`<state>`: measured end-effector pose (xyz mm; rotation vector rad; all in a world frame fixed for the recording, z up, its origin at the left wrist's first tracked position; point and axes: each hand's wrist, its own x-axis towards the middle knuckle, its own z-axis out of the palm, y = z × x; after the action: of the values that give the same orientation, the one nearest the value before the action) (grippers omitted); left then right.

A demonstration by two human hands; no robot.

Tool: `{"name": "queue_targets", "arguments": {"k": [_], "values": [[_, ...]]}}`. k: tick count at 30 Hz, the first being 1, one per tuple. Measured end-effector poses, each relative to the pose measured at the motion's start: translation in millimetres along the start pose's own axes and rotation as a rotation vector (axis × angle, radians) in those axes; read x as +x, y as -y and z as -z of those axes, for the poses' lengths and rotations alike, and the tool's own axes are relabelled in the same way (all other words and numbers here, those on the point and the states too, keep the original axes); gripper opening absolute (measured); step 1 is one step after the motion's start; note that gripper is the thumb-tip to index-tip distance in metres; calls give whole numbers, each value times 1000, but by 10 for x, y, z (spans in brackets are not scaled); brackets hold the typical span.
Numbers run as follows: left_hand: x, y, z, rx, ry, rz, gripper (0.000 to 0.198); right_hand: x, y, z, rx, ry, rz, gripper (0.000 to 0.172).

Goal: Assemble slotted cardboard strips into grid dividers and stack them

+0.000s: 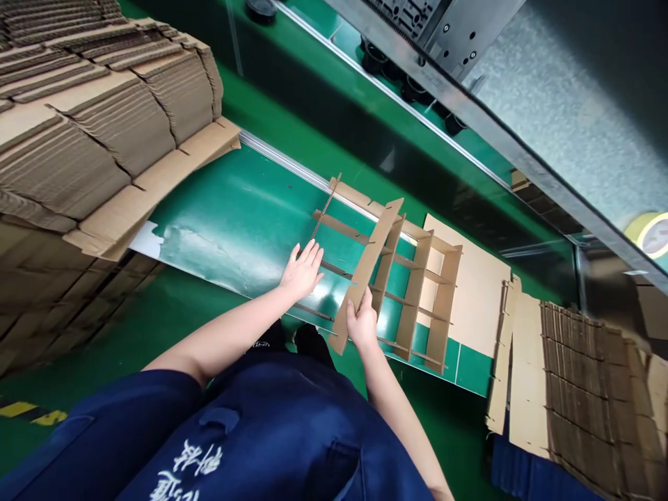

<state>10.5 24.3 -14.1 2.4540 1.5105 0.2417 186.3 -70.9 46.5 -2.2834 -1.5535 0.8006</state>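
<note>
Near the lower end of a slotted cardboard divider (pixel 369 268), the right hand (pixel 364 320) is closed in a pinch, thumb on one face and fingers on the other. The left hand (pixel 303 270) is open and flat, holding nothing, at the 9 o'clock end of the cardboard partition grid (pixel 415 296); it seems to touch the end strip there. The divider's long axis runs from 1 to 7 o'clock, across the grid's lengthwise strips, which run from 10 to 4 o'clock; whether its slots are seated cannot be told. The left forearm reaches in from 8 o'clock, fingers toward 1; the right rises from 5, fingers toward 12. Beneath lies the green worktop (pixel 224 216), with a flat cardboard sheet (pixel 477 299) at 3 o'clock and stacked cardboard (pixel 104 132) at 10.
</note>
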Motion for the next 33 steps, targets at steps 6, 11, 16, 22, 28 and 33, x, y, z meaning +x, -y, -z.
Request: {"name": "queue_targets", "arguments": {"k": [6, 11, 16, 22, 28, 33], "values": [[1, 1, 1, -6, 4, 0, 63, 68, 71, -50, 14, -66, 4, 66], [3, -4, 23, -9, 18, 1, 63, 209, 179, -124, -159, -45, -6, 62], [3, -16, 39, -24, 15, 3, 64, 297, 213, -220, -325, 28, -53, 61], [11, -22, 48, -15, 28, 11, 63, 353, 243, -242, -397, 97, 1, 59], [13, -20, 30, -1, 22, 11, 62, 324, 293, -294, -446, 119, -49, 60], [11, -16, 20, -5, 9, 4, 62, 457, 302, -186, -434, -3, -40, 60]]}}
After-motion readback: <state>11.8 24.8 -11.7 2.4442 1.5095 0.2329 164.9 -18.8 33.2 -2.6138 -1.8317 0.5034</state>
